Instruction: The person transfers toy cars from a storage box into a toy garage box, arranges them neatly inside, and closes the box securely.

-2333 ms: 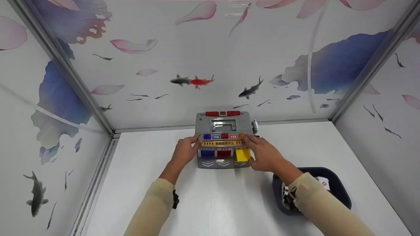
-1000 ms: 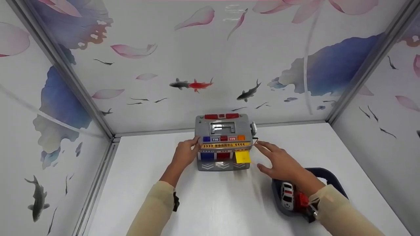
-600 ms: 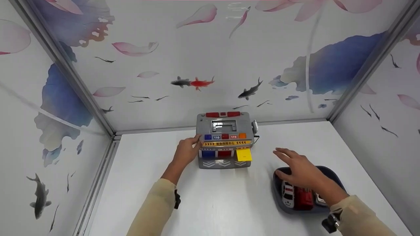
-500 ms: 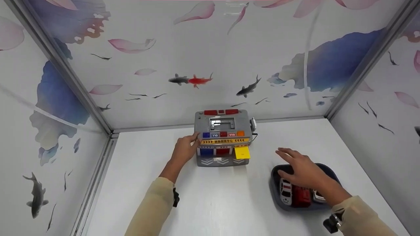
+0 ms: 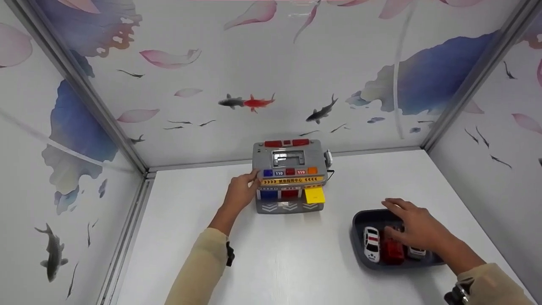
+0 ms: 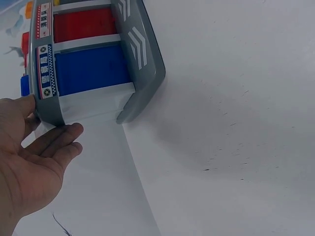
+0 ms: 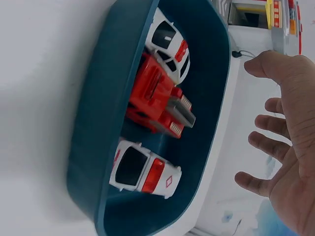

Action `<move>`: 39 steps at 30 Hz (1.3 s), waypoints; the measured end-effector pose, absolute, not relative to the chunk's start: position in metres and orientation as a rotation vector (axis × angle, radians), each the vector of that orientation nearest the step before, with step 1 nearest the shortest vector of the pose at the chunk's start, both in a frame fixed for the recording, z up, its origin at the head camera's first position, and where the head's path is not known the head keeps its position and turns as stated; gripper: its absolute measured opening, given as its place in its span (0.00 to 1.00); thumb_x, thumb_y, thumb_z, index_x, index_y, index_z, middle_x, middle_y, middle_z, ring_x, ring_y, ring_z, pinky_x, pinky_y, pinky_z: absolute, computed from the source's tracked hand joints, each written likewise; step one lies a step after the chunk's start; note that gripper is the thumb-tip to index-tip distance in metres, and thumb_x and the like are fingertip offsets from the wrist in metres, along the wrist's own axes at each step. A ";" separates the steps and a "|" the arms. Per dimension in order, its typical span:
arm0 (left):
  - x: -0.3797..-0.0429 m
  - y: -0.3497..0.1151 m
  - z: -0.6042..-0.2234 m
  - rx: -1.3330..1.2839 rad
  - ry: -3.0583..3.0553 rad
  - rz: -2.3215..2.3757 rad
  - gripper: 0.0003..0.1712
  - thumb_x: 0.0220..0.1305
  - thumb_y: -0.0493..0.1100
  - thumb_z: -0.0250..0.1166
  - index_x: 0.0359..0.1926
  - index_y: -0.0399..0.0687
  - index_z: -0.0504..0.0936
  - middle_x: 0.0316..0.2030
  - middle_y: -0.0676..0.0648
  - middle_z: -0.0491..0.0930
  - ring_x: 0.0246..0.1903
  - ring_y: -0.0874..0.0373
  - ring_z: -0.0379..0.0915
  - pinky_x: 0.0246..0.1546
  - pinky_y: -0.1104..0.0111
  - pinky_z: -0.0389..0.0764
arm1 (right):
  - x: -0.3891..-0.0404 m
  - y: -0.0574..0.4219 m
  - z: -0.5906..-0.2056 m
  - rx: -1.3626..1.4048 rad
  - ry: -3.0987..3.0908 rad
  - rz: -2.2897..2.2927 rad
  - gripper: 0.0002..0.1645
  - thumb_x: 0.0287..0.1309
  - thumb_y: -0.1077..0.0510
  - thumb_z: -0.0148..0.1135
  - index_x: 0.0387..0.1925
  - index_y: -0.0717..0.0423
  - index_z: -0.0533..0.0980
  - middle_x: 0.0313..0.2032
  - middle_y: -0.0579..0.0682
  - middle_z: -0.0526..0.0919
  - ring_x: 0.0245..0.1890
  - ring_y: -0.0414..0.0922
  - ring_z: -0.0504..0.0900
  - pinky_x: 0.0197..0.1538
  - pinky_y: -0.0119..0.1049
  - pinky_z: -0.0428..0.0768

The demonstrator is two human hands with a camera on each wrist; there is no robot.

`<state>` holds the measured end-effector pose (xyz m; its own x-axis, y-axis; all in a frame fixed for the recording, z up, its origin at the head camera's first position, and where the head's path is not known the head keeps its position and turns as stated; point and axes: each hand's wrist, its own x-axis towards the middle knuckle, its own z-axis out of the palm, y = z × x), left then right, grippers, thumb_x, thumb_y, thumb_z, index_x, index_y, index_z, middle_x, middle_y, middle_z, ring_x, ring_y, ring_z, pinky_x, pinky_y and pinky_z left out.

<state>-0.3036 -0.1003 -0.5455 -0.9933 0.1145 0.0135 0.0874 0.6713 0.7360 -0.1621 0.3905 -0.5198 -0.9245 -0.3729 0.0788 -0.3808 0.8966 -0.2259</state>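
A grey toy garage [image 5: 290,178], with blue and red doors and a raised yellow door [image 5: 314,195], stands against the back wall. My left hand [image 5: 240,195] holds its left side; in the left wrist view the fingers bend around the corner by the blue door [image 6: 93,70]. My right hand [image 5: 423,226] hovers over a dark blue-grey basin [image 5: 359,250], its fingers apart and holding nothing. Inside the basin lie a white toy police car [image 5: 371,245], a red toy fire truck [image 5: 393,250] and a white toy ambulance [image 7: 145,169], partly hidden by the hand in the head view.
The white table [image 5: 279,262] is walled in at the back and both sides by printed panels [image 5: 190,127]. A small white handset-like piece [image 5: 329,158] and a thin black loop [image 5: 330,174] stick out from the garage's right side.
My right hand has let go of the garage's right side and moved right and nearer, over the basin. The left hand stays at the garage. The yellow door has stayed raised.
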 end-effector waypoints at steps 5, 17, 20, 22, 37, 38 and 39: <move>-0.303 -0.100 -0.548 0.158 2.826 1.258 0.32 0.85 0.54 0.61 0.80 0.46 0.73 0.72 0.43 0.82 0.77 0.44 0.75 0.80 0.48 0.75 | -0.158 0.401 -0.523 0.576 -3.056 0.334 0.42 0.67 0.47 0.76 0.75 0.63 0.75 0.71 0.66 0.79 0.61 0.69 0.86 0.59 0.77 0.82; -0.301 -0.104 -0.545 0.131 2.845 1.217 0.30 0.85 0.54 0.61 0.80 0.48 0.74 0.72 0.43 0.82 0.77 0.44 0.76 0.78 0.48 0.76 | -0.149 0.418 -0.532 0.559 -3.137 0.239 0.42 0.61 0.45 0.81 0.69 0.64 0.79 0.64 0.67 0.82 0.53 0.64 0.90 0.51 0.75 0.84; -0.302 -0.105 -0.546 0.138 2.855 1.203 0.31 0.86 0.54 0.61 0.80 0.49 0.74 0.72 0.43 0.82 0.76 0.45 0.76 0.78 0.49 0.77 | -0.147 0.422 -0.535 0.542 -3.175 0.232 0.43 0.61 0.45 0.81 0.69 0.64 0.78 0.63 0.67 0.82 0.52 0.62 0.90 0.50 0.75 0.84; -0.302 -0.105 -0.547 0.142 2.856 1.201 0.31 0.86 0.55 0.61 0.80 0.49 0.73 0.72 0.44 0.83 0.76 0.45 0.76 0.78 0.49 0.77 | -0.145 0.425 -0.537 0.527 -3.208 0.232 0.44 0.60 0.45 0.82 0.70 0.64 0.78 0.64 0.67 0.82 0.54 0.63 0.89 0.49 0.74 0.84; -0.303 -0.102 -0.544 0.149 2.843 1.214 0.30 0.86 0.54 0.61 0.80 0.51 0.74 0.74 0.44 0.80 0.77 0.44 0.75 0.79 0.48 0.76 | -0.136 0.436 -0.549 0.400 -3.270 0.196 0.52 0.50 0.48 0.88 0.73 0.62 0.75 0.70 0.72 0.73 0.64 0.72 0.80 0.46 0.81 0.80; -0.303 -0.102 -0.545 0.154 2.847 1.215 0.30 0.86 0.55 0.61 0.80 0.51 0.74 0.73 0.44 0.81 0.77 0.44 0.75 0.79 0.48 0.76 | -0.135 0.437 -0.550 0.387 -3.271 0.193 0.52 0.50 0.48 0.88 0.73 0.62 0.75 0.70 0.72 0.73 0.64 0.73 0.79 0.46 0.80 0.80; -0.303 -0.101 -0.545 0.160 2.851 1.220 0.30 0.86 0.54 0.61 0.80 0.50 0.75 0.73 0.44 0.81 0.77 0.44 0.76 0.79 0.48 0.76 | -0.135 0.438 -0.551 0.375 -3.271 0.184 0.53 0.50 0.48 0.88 0.73 0.62 0.75 0.70 0.73 0.73 0.64 0.74 0.79 0.46 0.80 0.80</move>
